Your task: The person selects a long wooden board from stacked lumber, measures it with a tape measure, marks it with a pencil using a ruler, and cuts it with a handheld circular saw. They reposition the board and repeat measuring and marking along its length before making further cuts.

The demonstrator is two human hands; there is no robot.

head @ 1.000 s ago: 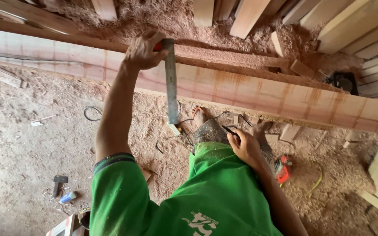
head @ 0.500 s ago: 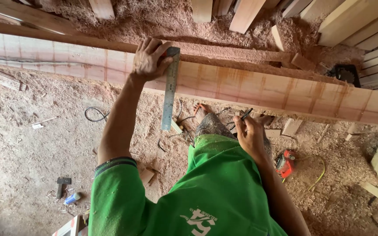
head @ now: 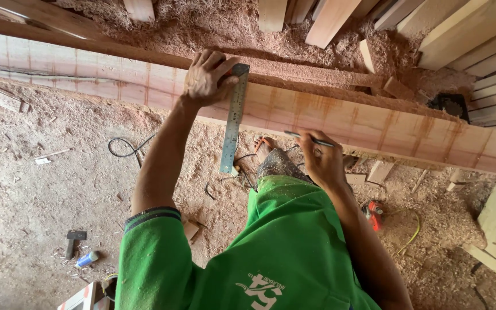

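Observation:
A long pinkish wooden plank [head: 374,123] with evenly spaced marked lines runs across the view. My left hand [head: 206,77] presses the head of a metal square ruler [head: 232,123] against the plank's far edge; the ruler's blade hangs over the near edge. My right hand [head: 321,158] holds a dark pencil [head: 310,138] beside the plank's near edge, to the right of the ruler. Below is my green sleeve and shirt [head: 271,252].
Sawdust covers the ground. A hammer [head: 73,241] and a small blue object [head: 87,258] lie at lower left, a black cable [head: 124,146] under the plank, a red tool [head: 374,213] at right. Stacked timber [head: 477,40] fills the upper right; offcuts lie about.
My left hand and the ruler slid right along the plank. My right hand rose from below the plank toward its near edge with the pencil.

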